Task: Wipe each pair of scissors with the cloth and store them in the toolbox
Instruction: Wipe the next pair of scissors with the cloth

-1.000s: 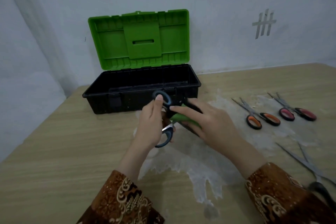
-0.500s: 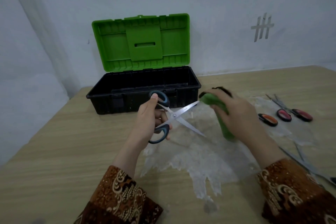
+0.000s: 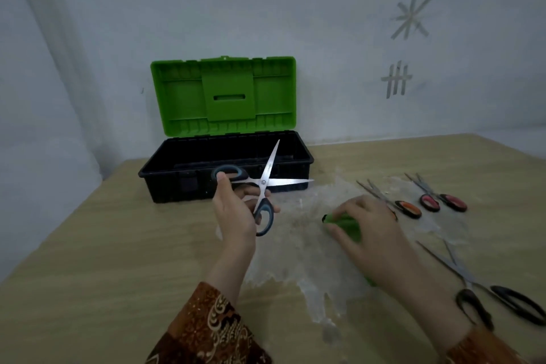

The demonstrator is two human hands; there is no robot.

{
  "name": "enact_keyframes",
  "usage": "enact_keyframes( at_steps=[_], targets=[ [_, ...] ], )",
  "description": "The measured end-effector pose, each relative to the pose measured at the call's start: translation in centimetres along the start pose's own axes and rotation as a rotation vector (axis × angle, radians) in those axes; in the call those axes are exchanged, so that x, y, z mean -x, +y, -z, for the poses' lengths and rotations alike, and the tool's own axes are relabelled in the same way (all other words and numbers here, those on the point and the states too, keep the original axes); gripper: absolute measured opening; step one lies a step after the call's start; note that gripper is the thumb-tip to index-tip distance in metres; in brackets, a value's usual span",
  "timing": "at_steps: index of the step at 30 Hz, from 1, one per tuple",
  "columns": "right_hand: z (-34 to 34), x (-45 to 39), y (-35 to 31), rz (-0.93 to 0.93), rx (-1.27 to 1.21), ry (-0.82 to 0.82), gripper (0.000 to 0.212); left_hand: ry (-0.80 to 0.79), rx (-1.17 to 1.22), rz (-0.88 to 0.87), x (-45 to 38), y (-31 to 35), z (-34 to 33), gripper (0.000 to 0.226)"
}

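- Your left hand grips the blue-handled scissors (blades spread) just before the toolbox.
- Your right hand presses the green cloth tableward, fingers curled round it.

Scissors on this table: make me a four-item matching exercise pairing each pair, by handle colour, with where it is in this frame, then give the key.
Things
1. blue-grey-handled scissors
2. orange-handled scissors
3. pink-handled scissors
4. black-handled scissors

Places
A. lying nearest the camera, at the table's right edge
B. held blades open in the left hand, in front of the toolbox
C. lying just behind the right hand, which grips the green cloth
D. lying farthest right in the back row

Pairs: 1-B, 2-C, 3-D, 4-A
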State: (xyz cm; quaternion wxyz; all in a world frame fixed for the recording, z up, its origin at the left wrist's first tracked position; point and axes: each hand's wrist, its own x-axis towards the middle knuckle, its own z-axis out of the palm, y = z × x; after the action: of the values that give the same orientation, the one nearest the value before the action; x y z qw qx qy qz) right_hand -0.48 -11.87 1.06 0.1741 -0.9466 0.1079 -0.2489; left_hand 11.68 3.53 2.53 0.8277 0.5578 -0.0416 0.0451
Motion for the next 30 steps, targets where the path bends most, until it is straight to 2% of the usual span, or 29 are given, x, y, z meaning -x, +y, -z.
enact_keyframes(
  at_steps=[3,5,6,9,11,15,17,20,25,27,30],
  targets=[
    [-1.2,0.9,-4.8,-0.056,-0.478,-0.213,0.029,0.018,0.028,0.039,0.0,-1.1,-0.5,0.063],
    [-2.6,0.4,-6.9,-0.096,-0.635,-0.224,0.026,0.025,0.035,0.081,0.2,-1.7,-0.8,0.077],
    [-3.1,0.0,-7.5,-0.132,-0.709,-0.196,0.024,0.025,0.048,0.095,0.3,-1.8,-0.9,0.075],
    [-3.4,-1.5,-7.7,-0.253,-0.922,-0.132,0.020,0.024,0.078,0.055,0.1,-1.4,-1.0,0.031],
    [-3.0,-2.5,-7.1,-0.286,-0.989,-0.100,0.016,0.010,0.039,-0.022,-0.2,-1.1,-0.7,0.016],
    [-2.6,-5.1,-6.2,-0.309,-1.035,-0.019,0.015,-0.071,-0.124,-0.214,-0.1,-2.0,-0.6,0.012],
    [-2.8,-6.5,-6.1,-0.303,-1.057,-0.001,0.015,-0.056,-0.140,-0.241,0.2,-2.3,-1.2,0.009],
    [-3.2,-8.6,-5.9,-0.309,-1.069,-0.046,0.016,0.003,-0.125,-0.258,-0.8,-2.3,-2.1,0.010],
    [-2.7,-14.7,-4.7,-0.277,-1.133,-0.094,0.011,-0.118,-0.400,-0.398,-4.3,-1.8,-2.5,0.012],
    [-2.2,-18.5,-3.9,-0.199,-1.000,-0.102,0.013,-0.135,-0.633,-0.521,-6.4,-2.3,-2.0,0.019],
    [-2.1,-24.9,-2.2,-0.026,-0.540,-0.148,0.007,-0.129,-0.985,-0.663,-9.1,-3.9,-0.6,0.024]
  ],
)
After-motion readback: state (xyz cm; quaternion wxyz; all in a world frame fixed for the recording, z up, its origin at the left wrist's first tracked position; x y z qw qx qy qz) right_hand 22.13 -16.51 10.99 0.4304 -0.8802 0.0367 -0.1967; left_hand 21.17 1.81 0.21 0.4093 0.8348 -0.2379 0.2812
